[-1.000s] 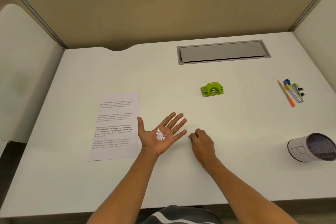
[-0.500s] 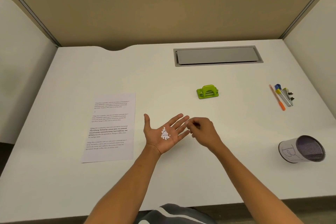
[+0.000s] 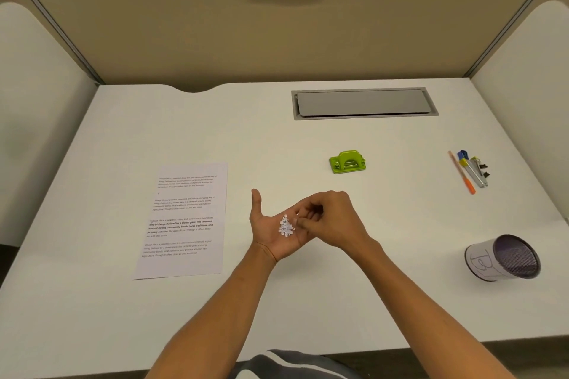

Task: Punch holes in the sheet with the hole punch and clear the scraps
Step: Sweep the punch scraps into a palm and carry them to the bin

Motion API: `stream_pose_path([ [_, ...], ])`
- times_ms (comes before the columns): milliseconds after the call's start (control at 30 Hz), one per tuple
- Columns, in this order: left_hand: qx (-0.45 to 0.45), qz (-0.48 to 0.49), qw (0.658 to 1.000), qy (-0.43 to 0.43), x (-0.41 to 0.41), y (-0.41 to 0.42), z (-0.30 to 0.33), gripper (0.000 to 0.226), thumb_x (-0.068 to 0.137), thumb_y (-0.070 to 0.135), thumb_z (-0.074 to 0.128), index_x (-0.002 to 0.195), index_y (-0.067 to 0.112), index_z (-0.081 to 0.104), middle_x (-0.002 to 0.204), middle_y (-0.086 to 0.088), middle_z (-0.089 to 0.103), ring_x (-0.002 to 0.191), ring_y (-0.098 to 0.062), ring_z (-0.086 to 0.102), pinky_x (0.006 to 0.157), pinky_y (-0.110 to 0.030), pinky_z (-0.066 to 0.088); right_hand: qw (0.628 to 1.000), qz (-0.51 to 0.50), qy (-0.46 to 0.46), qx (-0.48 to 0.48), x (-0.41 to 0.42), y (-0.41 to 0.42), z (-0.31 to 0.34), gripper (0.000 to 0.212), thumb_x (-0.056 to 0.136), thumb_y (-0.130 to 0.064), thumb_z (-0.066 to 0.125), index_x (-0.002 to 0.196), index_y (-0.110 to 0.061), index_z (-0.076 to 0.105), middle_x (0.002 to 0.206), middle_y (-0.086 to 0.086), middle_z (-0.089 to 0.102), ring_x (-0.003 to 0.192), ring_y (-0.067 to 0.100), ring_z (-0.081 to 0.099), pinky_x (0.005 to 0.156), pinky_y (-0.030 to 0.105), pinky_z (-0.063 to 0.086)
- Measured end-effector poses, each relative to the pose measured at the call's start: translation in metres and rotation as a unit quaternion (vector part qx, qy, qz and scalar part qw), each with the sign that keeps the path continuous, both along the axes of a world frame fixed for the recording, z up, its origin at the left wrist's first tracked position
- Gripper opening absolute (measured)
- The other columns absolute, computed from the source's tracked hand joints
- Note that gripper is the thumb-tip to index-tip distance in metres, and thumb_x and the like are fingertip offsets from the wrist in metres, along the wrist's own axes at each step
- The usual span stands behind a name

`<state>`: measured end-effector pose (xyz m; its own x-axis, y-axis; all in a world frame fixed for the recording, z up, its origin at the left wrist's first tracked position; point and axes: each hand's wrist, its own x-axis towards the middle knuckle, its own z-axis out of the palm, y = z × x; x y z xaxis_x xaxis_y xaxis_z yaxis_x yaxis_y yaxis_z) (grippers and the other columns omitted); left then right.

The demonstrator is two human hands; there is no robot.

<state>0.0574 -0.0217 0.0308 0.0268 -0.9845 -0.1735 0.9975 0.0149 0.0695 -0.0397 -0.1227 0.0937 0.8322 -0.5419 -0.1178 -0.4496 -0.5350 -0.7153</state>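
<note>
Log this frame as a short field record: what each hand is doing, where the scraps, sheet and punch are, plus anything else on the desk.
left hand: palm up above the desk, open, cupping the scraps
paper scraps: small white pile on the left palm
right hand: fingertips pinched over the pile; whether it holds a scrap cannot be told
sheet: flat on the desk, left of the hands
hole punch: green, beyond the hands, untouched
mesh cup: on its side, far right
pens and clips: right, beyond the cup
</note>
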Motion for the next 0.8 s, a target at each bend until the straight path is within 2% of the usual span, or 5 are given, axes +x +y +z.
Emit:
stream_pose_path([
  [267, 0.067, 0.021, 0.997, -0.030, -0.001, 0.000, -0.006, 0.126, 0.064, 0.092, 0.048, 0.138, -0.009, 0.045, 0.135, -0.022, 0.050, 0.127, -0.031, 0.045, 0.120, -0.031, 0.012, 0.998, 0.066, 0.025, -0.002, -0.003, -0.005, -0.004, 0.027, 0.079, -0.030, 0.059, 0.100, -0.034, 0.074, 0.095, -0.014, 0.073, 0.086, 0.006, 0.067, 0.076, 0.036, 0.058],
  [433, 0.024, 0.013, 1.000, -0.009, -0.001, -0.003, 0.004, 0.125, 0.064, 0.091, 0.049, 0.141, -0.007, 0.042, 0.144, -0.025, 0.046, 0.136, -0.038, 0.043, 0.116, -0.043, 0.030, 0.999, -0.008, -0.043, -0.027, -0.004, -0.007, 0.000, 0.009, 0.066, -0.023, 0.073, 0.074, -0.025, 0.070, 0.072, -0.014, 0.066, 0.068, 0.006, 0.063, 0.065, 0.035, 0.057],
  [600, 0.020, 0.040, 0.999, -0.004, 0.013, 0.007, 0.001, 0.131, 0.066, 0.088, 0.051, 0.151, -0.007, 0.021, 0.158, -0.029, 0.020, 0.148, -0.042, 0.019, 0.124, -0.051, 0.005, 0.971, -0.177, -0.161, 0.030, -0.024, -0.025, -0.014, 0.009, 0.080, -0.011, 0.076, 0.086, -0.017, 0.074, 0.085, -0.009, 0.072, 0.070, 0.005, 0.066, 0.059, 0.010, 0.049],
  [733, 0.025, 0.074, 0.997, -0.018, 0.031, 0.027, -0.007, 0.130, 0.067, 0.089, 0.049, 0.152, -0.004, 0.017, 0.159, -0.027, 0.020, 0.148, -0.042, 0.019, 0.123, -0.052, 0.004, 0.973, -0.220, -0.059, 0.026, -0.065, -0.032, -0.074, 0.011, 0.081, -0.011, 0.076, 0.090, -0.017, 0.078, 0.087, -0.002, 0.076, 0.066, -0.004, 0.064, 0.066, 0.002, 0.046],
  [800, 0.025, 0.083, 0.996, -0.022, 0.036, 0.033, -0.010, 0.130, 0.067, 0.090, 0.049, 0.153, -0.002, 0.017, 0.159, -0.025, 0.020, 0.148, -0.041, 0.019, 0.124, -0.052, 0.003, 0.979, -0.203, -0.003, 0.026, -0.080, -0.024, -0.104, 0.013, 0.080, -0.010, 0.076, 0.092, -0.013, 0.078, 0.088, 0.002, 0.077, 0.067, -0.001, 0.065, 0.075, 0.009, 0.052],
])
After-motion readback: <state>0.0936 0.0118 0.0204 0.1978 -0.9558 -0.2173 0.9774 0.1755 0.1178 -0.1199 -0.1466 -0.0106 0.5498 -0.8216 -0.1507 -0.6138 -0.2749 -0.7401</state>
